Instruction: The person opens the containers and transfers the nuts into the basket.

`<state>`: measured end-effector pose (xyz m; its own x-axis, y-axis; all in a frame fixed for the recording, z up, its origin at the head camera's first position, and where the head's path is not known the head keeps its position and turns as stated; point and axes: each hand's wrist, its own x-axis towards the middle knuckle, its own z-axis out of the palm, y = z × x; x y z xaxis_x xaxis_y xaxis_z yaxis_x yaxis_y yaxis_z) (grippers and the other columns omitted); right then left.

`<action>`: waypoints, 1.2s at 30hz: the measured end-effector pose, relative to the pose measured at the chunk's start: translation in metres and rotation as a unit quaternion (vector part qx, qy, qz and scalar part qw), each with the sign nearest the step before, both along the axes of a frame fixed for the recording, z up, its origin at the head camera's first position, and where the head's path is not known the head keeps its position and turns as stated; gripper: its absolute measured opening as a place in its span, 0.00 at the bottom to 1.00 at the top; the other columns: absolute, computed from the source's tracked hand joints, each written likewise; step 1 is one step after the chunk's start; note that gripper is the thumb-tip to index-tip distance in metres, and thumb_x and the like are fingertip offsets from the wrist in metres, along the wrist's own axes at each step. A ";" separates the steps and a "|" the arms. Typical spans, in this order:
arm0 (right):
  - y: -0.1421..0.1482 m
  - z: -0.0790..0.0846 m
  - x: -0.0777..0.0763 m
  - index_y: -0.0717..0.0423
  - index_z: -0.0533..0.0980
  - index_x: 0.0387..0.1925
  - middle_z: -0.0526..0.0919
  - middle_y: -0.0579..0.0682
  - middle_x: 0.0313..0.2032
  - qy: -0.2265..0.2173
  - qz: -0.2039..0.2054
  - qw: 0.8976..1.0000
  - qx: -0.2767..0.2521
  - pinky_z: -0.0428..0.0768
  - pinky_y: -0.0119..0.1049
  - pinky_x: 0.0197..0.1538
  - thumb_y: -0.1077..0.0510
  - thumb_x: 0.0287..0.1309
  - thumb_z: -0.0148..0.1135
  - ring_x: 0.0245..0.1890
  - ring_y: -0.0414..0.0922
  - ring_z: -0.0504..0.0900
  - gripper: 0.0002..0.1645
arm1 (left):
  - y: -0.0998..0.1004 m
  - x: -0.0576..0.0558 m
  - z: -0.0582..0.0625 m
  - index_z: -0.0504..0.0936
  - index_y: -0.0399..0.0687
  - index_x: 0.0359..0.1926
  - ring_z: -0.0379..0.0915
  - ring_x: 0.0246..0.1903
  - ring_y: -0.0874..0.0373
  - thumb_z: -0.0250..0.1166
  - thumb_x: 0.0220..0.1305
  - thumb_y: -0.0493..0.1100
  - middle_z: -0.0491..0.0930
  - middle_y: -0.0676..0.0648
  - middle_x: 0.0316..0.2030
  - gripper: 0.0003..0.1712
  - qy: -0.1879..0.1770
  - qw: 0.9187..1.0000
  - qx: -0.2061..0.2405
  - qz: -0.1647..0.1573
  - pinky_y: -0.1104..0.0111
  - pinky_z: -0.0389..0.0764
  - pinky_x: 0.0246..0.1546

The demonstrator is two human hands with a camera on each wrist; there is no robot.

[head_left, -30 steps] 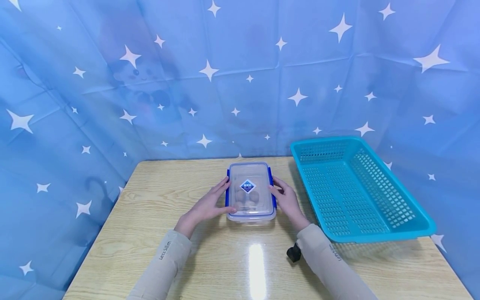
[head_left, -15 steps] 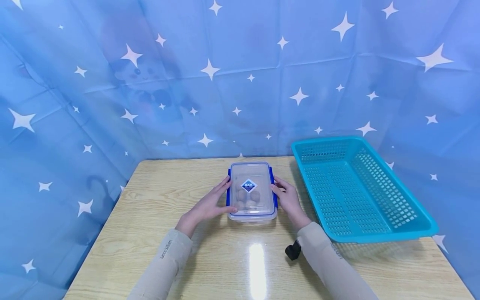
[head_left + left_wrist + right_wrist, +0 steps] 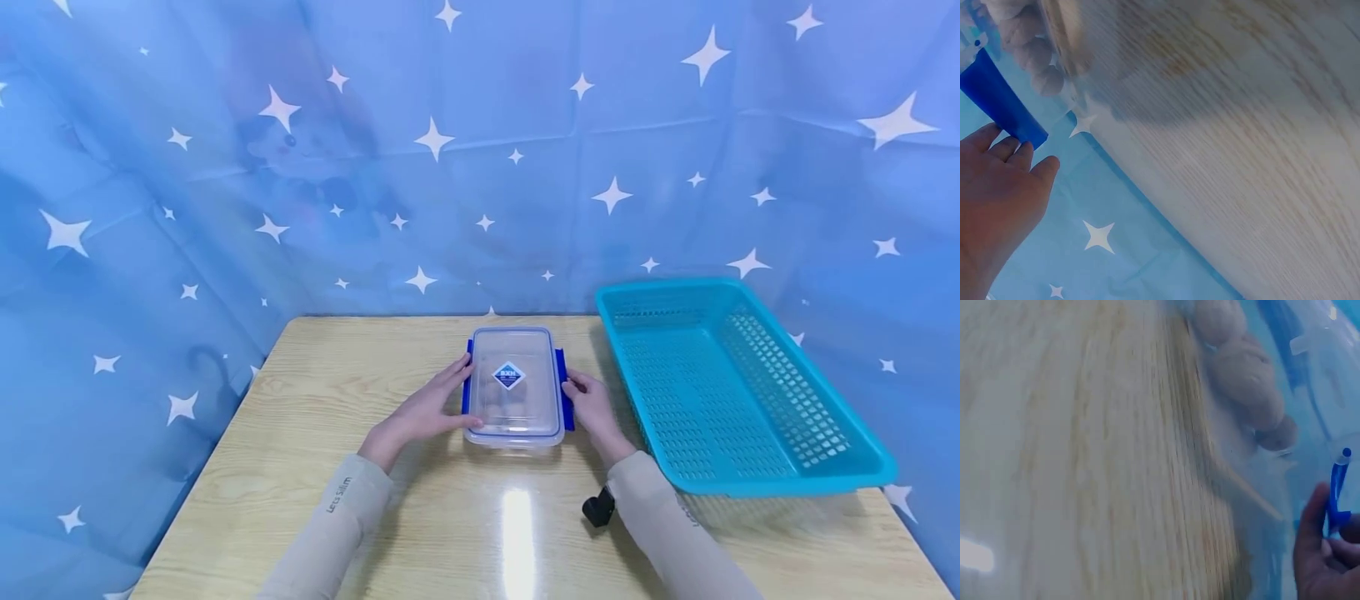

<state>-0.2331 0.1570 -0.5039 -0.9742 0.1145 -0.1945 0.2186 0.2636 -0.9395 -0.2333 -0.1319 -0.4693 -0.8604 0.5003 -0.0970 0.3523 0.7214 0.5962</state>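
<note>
A clear plastic food container (image 3: 525,350) with a blue-edged lid and a diamond label stands on the table. Several pale rounded objects (image 3: 1244,374) show through its wall; their kind is unclear. My left hand (image 3: 422,414) rests along its left side, thumb on the lid's front left corner. In the left wrist view, those fairly straight fingertips touch the left blue latch (image 3: 1005,103). My right hand (image 3: 597,417) pinches the right blue latch (image 3: 565,390), which is swung outward from the lid's edge. The right wrist view has the latch between thumb and fingers, partly cut off.
A turquoise perforated basket (image 3: 720,493) stands right of the container, close to the right forearm. A black wrist camera (image 3: 598,508) hangs at the right cuff. The wooden table (image 3: 337,367) ends at a blue star-patterned cloth (image 3: 495,192).
The right latch has swung outward from the container's side with my right hand on it. My left hand stays in place on the container. The head view has shifted slightly.
</note>
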 end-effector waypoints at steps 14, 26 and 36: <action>-0.001 0.008 0.011 0.60 0.57 0.75 0.60 0.63 0.75 0.095 0.056 0.993 0.044 0.63 0.49 0.77 0.50 0.74 0.52 0.75 0.59 0.60 0.36 | -0.001 0.002 0.004 0.49 0.58 0.79 0.40 0.80 0.48 0.68 0.58 0.67 0.41 0.56 0.81 0.56 0.010 1.000 -0.012 0.004 0.45 0.58 0.76; -0.005 0.013 0.026 0.50 0.41 0.80 0.41 0.55 0.80 0.087 0.136 0.981 0.111 0.55 0.56 0.78 0.38 0.58 0.68 0.79 0.59 0.47 0.62 | 0.000 0.000 0.000 0.49 0.59 0.80 0.40 0.80 0.48 0.67 0.57 0.69 0.41 0.56 0.81 0.57 0.016 1.000 -0.016 0.003 0.46 0.57 0.76; -0.010 0.009 0.030 0.58 0.35 0.79 0.35 0.61 0.80 0.122 0.182 0.963 0.157 0.50 0.62 0.77 0.37 0.42 0.79 0.79 0.63 0.40 0.80 | 0.000 0.000 0.001 0.49 0.59 0.79 0.41 0.79 0.48 0.68 0.58 0.67 0.40 0.56 0.81 0.57 0.014 1.000 -0.008 0.006 0.45 0.58 0.75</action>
<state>-0.2033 0.1468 -0.4946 -0.9732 -0.2276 0.0341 -0.1596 0.5607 -0.8125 -0.2330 -0.1317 -0.4685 -0.8691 0.4881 -0.0803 0.3596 0.7349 0.5751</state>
